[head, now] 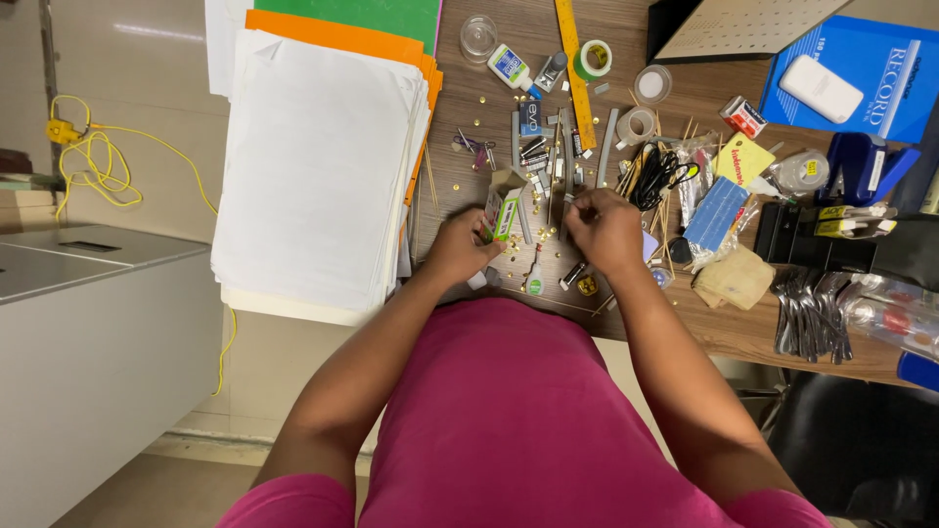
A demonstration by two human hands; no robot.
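My left hand [458, 246] grips a small green and white cardboard box [505, 207], its flap open, held just above the brown desk [743, 328]. My right hand [606, 230] rests knuckles up beside it, fingertips pinched at something small near the grey staple strips [564, 166]; what it holds is hidden by the fingers. Gold thumbtacks [481, 103] and small metal bits lie scattered around both hands.
A thick stack of white, orange and green paper [318, 166] fills the desk's left side. A yellow ruler [577, 73], glue bottle [511, 66], tape rolls [637, 125], black scissors [660, 176], blue sponge [717, 213], blue stapler [861, 166], binder clips [810, 313] and blue book [861, 73] crowd the right.
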